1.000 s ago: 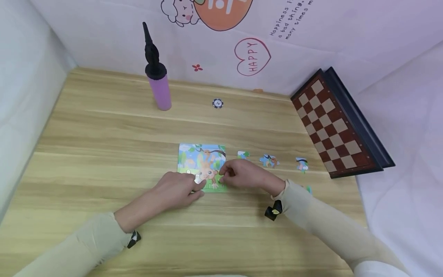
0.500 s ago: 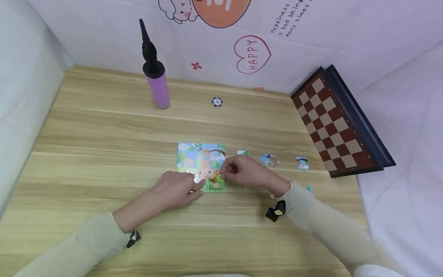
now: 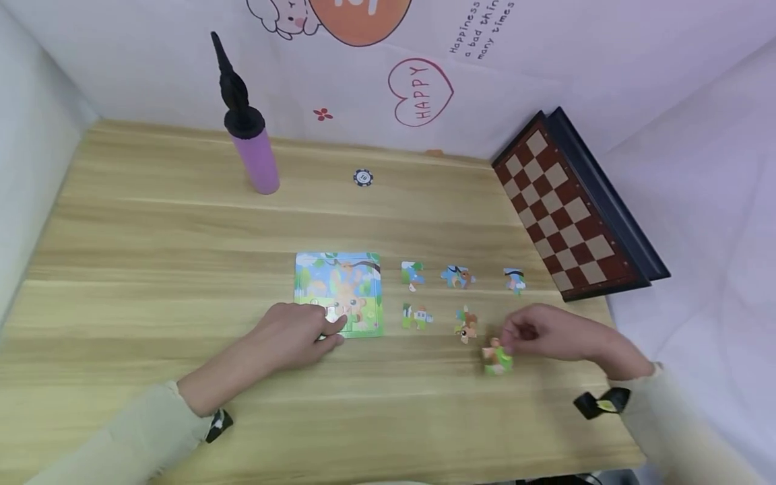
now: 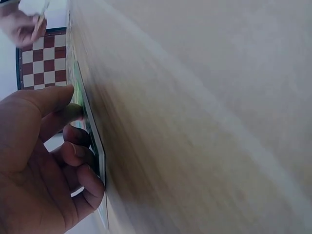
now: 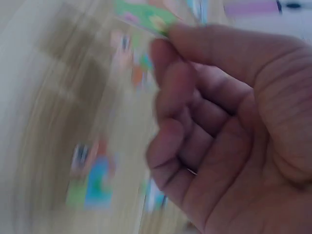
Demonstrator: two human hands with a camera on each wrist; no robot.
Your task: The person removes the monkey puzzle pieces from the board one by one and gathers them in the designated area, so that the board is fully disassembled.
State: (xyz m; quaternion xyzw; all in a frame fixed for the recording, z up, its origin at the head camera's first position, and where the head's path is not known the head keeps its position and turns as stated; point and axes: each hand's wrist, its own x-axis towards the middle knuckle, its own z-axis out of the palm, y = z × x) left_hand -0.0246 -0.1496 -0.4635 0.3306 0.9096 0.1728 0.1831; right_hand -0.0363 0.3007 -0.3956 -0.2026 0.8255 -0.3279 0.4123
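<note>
A square picture puzzle board (image 3: 358,286) with a pale animal on it lies flat on the table. My left hand (image 3: 291,337) rests on its lower left part; in the left wrist view, the loosely bent fingers (image 4: 80,151) touch its top face near the edge. To the right, my right hand (image 3: 542,333) pinches a puzzle piece (image 3: 498,360), green with brown, between thumb and index finger. In the right wrist view that piece (image 5: 144,13) is partly cut off at the top. Several loose puzzle pieces (image 3: 416,316) lie between board and right hand.
A purple balloon pump (image 3: 257,158) with a black nozzle stands at the back left. Behind the board lies a poker chip (image 3: 363,178). A folded chessboard (image 3: 558,209) leans at the right, by the white cloth wall (image 3: 697,202).
My right hand has moved from the puzzle board's right edge towards the right, carrying the puzzle piece past the loose ones. The left hand stays on the board. The head view has shifted slightly.
</note>
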